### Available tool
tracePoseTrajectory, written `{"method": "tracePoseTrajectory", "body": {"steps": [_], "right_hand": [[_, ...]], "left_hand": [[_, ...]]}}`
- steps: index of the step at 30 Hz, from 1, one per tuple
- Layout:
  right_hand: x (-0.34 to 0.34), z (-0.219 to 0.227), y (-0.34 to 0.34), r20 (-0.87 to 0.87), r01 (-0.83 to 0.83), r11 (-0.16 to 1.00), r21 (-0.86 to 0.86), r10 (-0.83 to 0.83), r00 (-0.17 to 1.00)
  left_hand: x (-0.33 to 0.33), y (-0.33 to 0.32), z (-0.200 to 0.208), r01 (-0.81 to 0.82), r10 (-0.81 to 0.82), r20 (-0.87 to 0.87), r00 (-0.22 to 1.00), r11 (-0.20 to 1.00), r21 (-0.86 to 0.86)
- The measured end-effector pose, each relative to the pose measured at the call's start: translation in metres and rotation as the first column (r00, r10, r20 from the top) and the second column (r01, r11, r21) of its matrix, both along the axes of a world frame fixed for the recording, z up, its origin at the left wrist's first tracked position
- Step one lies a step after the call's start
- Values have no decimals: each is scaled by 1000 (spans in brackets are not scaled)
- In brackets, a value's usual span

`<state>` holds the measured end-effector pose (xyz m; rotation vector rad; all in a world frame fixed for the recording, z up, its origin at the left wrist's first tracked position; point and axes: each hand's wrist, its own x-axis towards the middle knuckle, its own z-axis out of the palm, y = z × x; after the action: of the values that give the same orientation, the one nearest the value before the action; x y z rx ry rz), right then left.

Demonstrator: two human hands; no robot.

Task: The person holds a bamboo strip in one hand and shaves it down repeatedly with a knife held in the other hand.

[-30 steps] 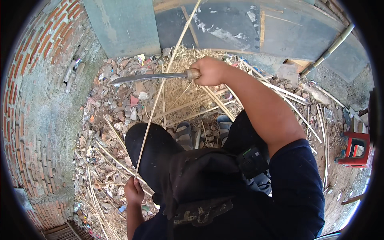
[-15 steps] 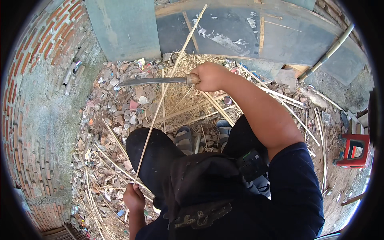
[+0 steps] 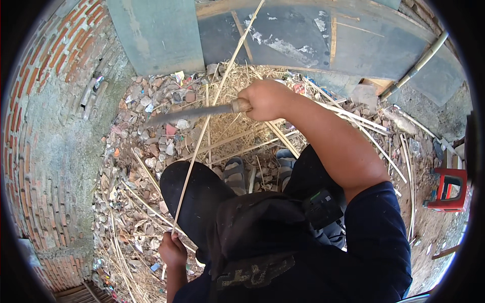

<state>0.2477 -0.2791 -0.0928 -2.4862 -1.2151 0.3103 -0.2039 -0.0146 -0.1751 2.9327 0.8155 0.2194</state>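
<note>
Rubble-strewn ground [image 3: 146, 135] lies below. Right hand [image 3: 267, 101] is wrapped around the knife [image 3: 187, 116], blade crossing the long pale strip [image 3: 201, 137]; left hand [image 3: 173, 249] pinches its lower end near the left knee [image 3: 172, 178]. Step: apparently scraping; the next stroke calls for steady tension. Loose strips [image 3: 146, 169] and the dark panel [image 3: 293, 30] may restrict clearance.

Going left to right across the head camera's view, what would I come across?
Brick wall → left hand gripping a long pale strip → right hand gripping a long knife → black box → red stool. The strip and knife cross, so they get no place of their own.
</note>
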Motion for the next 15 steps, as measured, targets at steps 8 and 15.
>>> {"method": "tracePoseTrajectory", "body": {"steps": [8, 15], "right_hand": [[31, -19, -20, -119, 132, 990, -45, -136, 984], [9, -2, -6, -84, 12, 997, -70, -18, 996]], "left_hand": [[12, 6, 4, -7, 6, -45, 999, 1000, -17], [10, 3, 11, -15, 15, -38, 999, 1000, 2]]}}
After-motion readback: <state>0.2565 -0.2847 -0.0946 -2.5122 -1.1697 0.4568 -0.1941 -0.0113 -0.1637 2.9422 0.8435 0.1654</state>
